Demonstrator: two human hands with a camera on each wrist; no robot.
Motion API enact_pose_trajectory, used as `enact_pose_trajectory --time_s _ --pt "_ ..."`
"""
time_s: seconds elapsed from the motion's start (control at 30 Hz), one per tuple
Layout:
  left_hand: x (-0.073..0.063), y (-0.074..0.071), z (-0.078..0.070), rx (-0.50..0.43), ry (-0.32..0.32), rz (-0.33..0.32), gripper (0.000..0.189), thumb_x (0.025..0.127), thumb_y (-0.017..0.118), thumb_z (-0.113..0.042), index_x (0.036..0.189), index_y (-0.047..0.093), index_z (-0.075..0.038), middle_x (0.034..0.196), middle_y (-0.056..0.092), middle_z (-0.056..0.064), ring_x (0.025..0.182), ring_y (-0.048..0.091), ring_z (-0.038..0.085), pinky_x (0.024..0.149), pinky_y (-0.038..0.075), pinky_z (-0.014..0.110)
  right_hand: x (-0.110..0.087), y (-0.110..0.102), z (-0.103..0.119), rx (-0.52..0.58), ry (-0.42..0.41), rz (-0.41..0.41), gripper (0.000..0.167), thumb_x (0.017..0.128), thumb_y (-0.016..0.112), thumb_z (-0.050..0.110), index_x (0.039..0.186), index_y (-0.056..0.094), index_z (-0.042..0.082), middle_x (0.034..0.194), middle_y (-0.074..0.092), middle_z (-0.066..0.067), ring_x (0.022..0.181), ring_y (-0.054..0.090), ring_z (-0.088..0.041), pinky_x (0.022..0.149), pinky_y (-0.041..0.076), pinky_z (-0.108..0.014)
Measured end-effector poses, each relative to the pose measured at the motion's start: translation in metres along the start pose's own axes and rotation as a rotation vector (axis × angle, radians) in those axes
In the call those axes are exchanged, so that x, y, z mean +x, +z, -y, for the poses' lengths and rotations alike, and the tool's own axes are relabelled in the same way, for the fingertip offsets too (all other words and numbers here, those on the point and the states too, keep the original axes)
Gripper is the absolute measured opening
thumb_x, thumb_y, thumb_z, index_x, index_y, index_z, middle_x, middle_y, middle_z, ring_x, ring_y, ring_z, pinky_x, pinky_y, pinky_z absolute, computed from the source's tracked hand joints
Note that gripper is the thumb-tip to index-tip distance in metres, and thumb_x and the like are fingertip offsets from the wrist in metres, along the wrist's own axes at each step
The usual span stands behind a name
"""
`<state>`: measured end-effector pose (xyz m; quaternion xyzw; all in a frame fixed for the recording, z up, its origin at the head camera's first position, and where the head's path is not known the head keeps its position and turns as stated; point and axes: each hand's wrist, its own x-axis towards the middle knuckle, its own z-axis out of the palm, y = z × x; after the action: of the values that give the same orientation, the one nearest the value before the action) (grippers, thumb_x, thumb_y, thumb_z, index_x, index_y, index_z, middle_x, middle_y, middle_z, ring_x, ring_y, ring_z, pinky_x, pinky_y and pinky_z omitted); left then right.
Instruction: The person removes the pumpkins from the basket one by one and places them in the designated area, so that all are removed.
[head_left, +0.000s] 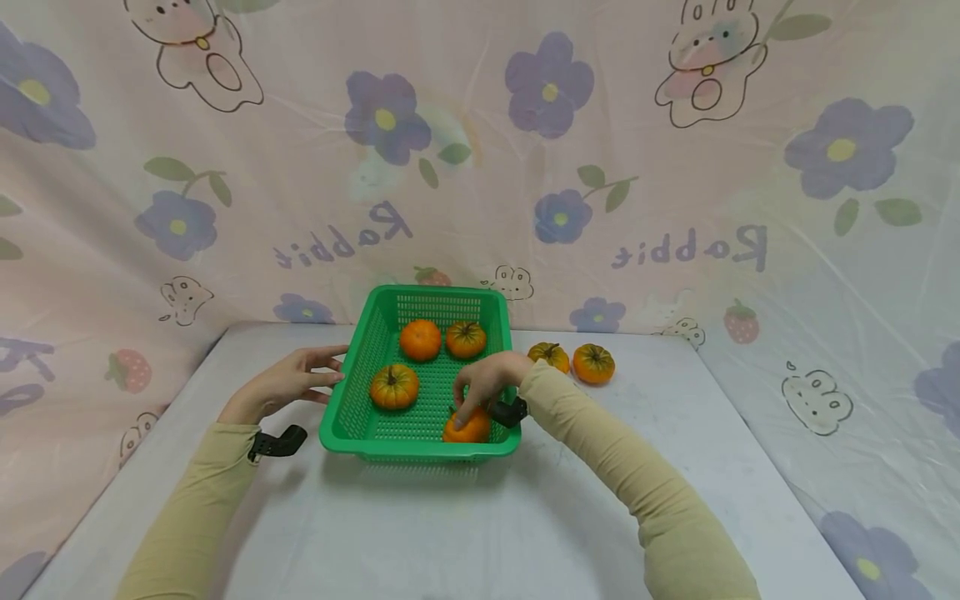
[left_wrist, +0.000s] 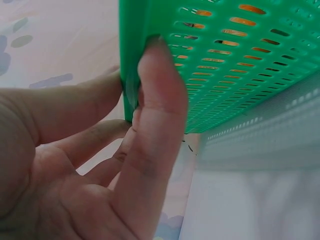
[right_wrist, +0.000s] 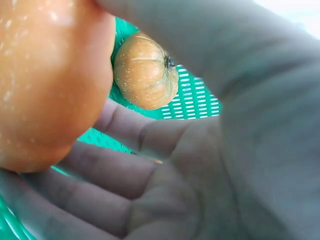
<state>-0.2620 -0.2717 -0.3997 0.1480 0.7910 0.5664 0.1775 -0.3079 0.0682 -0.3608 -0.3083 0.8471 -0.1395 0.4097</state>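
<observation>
A green perforated plastic basket (head_left: 427, 448) stands on the table with small orange pumpkins inside. My left hand (head_left: 288, 379) holds its left rim, with fingers on either side of the lip in the left wrist view. Inside the front right corner, my right hand (head_left: 486, 385) grips an orange pumpkin (right_wrist: 50, 85), its fingers curled about it. A smooth orange pumpkin (head_left: 420, 340) and a green-streaked one (head_left: 466, 339) sit at the back of the basket. Another streaked pumpkin (head_left: 393, 387) lies toward the front left.
Right of the basket, two more pumpkins rest on the white table (head_left: 637, 450): one partly behind the right sleeve (head_left: 548, 357), the other beside it (head_left: 594, 364). A patterned curtain (head_left: 480, 167) hangs behind the table and along its sides.
</observation>
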Motion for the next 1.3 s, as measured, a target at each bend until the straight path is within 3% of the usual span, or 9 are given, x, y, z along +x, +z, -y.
enact_pose_trajectory --time_s 0.17,0.4,0.53,0.8,1.1,1.3 --pt "0.003 0.0 0.0 0.008 -0.003 0.002 0.066 0.098 0.057 -0.012 0.152 0.021 -0.003 0.128 0.041 0.028 0.095 0.062 0.025 0.079 0.056 0.04 -0.002 -0.001 -0.001 -0.002 0.005 0.004 0.037 0.08 0.078 0.036 0.104 0.062 0.013 0.103 0.056 -0.003 0.085 0.051 -0.014 0.069 0.048 -0.026" --pt "0.006 -0.001 -0.001 0.006 -0.009 0.009 0.066 0.098 0.057 -0.014 0.152 0.021 -0.004 0.131 0.039 0.028 0.097 0.061 0.026 0.081 0.055 0.042 -0.004 -0.003 -0.004 0.098 -0.017 0.011 0.046 0.079 0.08 0.029 0.116 0.059 0.009 0.111 0.059 -0.007 0.091 0.058 -0.016 0.079 0.053 -0.033" --pt "0.005 -0.002 -0.001 0.003 -0.016 0.009 0.066 0.098 0.057 -0.014 0.153 0.022 -0.006 0.131 0.039 0.028 0.098 0.061 0.027 0.081 0.055 0.042 -0.01 -0.004 -0.004 0.122 -0.072 -0.029 0.048 0.079 0.081 0.026 0.117 0.058 0.008 0.115 0.057 -0.008 0.096 0.059 -0.019 0.081 0.054 -0.036" --pt "0.002 -0.003 0.001 0.009 -0.024 -0.004 0.067 0.098 0.058 -0.016 0.153 0.021 -0.006 0.134 0.038 0.028 0.101 0.06 0.027 0.081 0.055 0.041 -0.026 -0.008 -0.01 0.044 -0.263 -0.169 0.048 0.082 0.078 0.027 0.123 0.059 0.011 0.121 0.057 0.0 0.111 0.05 -0.015 0.092 0.045 -0.028" --pt "0.0 -0.002 0.001 0.001 -0.015 0.003 0.066 0.098 0.057 -0.014 0.152 0.022 -0.005 0.128 0.04 0.027 0.098 0.061 0.027 0.08 0.056 0.041 -0.045 -0.007 -0.023 0.203 -0.334 -0.246 0.053 0.079 0.081 0.022 0.126 0.057 0.015 0.124 0.055 0.003 0.115 0.048 -0.021 0.094 0.045 -0.032" --pt "0.002 0.0 0.002 0.0 -0.014 0.002 0.066 0.098 0.058 -0.014 0.152 0.022 -0.005 0.129 0.039 0.028 0.098 0.061 0.027 0.08 0.056 0.042 -0.06 -0.007 -0.025 0.231 -0.427 -0.308 0.06 0.078 0.081 0.015 0.131 0.053 0.009 0.13 0.052 -0.003 0.118 0.047 -0.022 0.097 0.045 -0.036"
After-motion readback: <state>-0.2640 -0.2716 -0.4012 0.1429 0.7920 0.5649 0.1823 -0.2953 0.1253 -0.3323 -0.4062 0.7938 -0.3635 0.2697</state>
